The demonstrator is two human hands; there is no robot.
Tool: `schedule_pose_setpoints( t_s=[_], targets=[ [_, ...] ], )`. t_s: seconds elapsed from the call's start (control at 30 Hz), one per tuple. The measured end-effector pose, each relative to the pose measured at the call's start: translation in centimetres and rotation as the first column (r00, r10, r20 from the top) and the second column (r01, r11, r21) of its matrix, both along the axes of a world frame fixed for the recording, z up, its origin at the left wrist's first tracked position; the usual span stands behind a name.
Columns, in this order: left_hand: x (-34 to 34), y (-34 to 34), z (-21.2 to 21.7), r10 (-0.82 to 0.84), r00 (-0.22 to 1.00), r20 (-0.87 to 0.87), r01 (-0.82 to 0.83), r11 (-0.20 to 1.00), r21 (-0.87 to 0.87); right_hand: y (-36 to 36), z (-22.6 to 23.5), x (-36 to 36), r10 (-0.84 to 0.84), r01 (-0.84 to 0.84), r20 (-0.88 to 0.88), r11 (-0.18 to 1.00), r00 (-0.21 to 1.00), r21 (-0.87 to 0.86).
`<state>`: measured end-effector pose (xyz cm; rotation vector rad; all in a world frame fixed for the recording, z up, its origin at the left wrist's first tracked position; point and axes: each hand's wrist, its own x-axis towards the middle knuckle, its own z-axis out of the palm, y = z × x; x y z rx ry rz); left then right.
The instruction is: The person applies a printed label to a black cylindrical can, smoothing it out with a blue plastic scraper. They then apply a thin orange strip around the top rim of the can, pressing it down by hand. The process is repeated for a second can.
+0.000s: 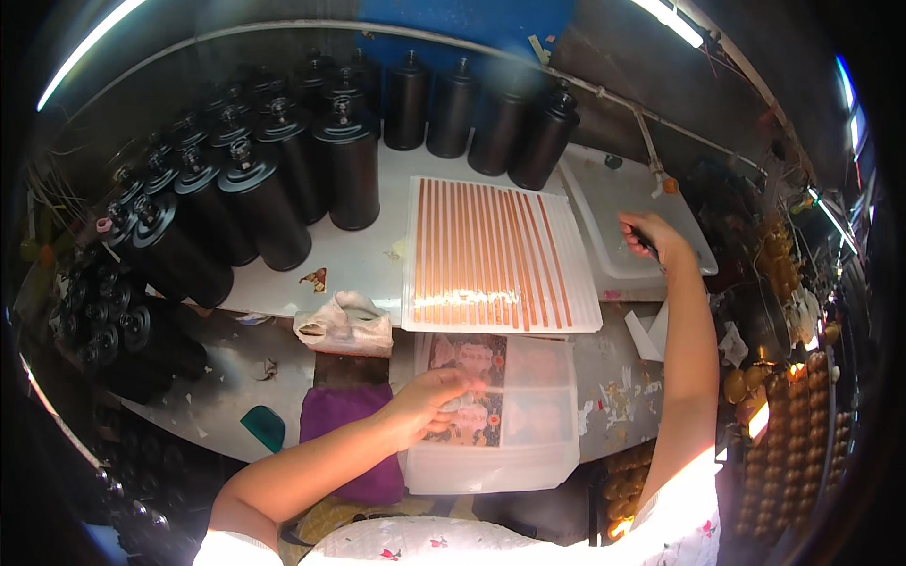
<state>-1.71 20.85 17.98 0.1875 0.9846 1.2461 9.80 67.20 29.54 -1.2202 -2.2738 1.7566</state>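
Observation:
My left hand (429, 406) is closed in a pinch just above a patterned decal sheet (477, 354) with dark red and floral panels. Whatever its fingertips hold, if anything, is too small to make out. That sheet lies on a stack of translucent backing paper (514, 472). At the right, my right hand (658, 243) is closed around a slim black tool (645, 242), whose kind I cannot tell. This hand is over a shallow translucent tray (604, 255). Between the hands and farther back lies a white sheet with copper-coloured strips (486, 255).
Many black bottle-shaped pieces (346, 174) crowd the back and left of the table. A crumpled whitish cloth (344, 324), a purple cloth (344, 443) and a teal scraper-like piece (263, 427) lie on the left. Paper scraps (618, 401) litter the right.

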Motion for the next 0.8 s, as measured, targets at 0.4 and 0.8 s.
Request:
schedule_pose_setpoints(
  t_s=[0.4,0.8],
  targets=[
    [3.0,2.7,-1.6,0.071,0.989,0.133,-0.074,0.997,0.018,-28.6,-5.4,3.7,0.607,-0.529,0.006,0.689,0.795,0.496],
    [-2.4,-5.5,1.4,0.174,-0.041,-0.984,0.455,0.880,0.137,-34.2,-13.5,11.2,0.301,-0.405,0.278,0.564,0.912,0.720]
  ],
)
